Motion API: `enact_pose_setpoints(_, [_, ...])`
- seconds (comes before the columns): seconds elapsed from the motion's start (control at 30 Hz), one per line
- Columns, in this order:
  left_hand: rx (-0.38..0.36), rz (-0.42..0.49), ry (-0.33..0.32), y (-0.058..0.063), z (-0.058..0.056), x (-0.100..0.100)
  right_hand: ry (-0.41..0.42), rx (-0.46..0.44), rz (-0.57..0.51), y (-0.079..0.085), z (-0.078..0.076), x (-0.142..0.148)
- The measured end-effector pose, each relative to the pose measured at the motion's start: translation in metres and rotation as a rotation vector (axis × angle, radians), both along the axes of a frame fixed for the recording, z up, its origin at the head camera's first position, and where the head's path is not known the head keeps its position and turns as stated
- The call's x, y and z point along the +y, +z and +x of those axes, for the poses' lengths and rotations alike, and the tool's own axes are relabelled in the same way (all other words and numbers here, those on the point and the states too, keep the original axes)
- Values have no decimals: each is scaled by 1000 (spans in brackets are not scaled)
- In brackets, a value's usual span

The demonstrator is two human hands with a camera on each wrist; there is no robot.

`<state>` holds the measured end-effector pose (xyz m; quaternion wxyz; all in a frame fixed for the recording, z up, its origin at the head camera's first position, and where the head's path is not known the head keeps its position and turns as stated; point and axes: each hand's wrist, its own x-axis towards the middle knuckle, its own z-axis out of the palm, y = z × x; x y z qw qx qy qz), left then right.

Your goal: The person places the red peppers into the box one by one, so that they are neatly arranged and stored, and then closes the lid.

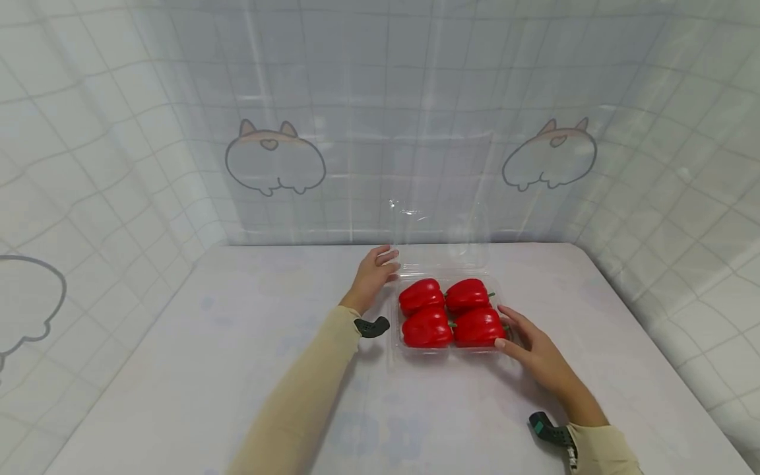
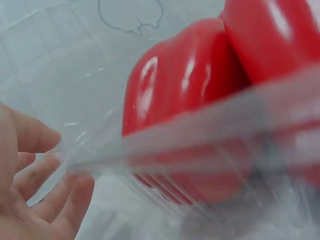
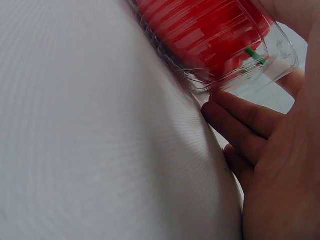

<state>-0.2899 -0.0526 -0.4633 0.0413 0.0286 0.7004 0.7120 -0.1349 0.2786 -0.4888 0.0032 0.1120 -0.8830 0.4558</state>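
Note:
Several red bell peppers with green stems lie in two rows in a clear plastic clamshell box. Its transparent lid stands raised at the back. At the back left corner, my left hand holds the rim; the left wrist view shows the corner between its fingers, beside a glossy pepper. My right hand grips the box's right side, thumb at the front corner and forefinger farther back. In the right wrist view, other fingertips meet the lower edge, near a green stem.
The box rests on a pale table, toward its back edge. A translucent gridded curtain with animal drawings hangs behind and along both sides. Dark wrist devices sit at both sleeve cuffs.

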Motion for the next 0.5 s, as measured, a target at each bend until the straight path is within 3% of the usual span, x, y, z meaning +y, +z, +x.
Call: enact_pose_setpoints(0.5, [59,-15,-29,16,5,0,-15,-18,10,3,1,0])
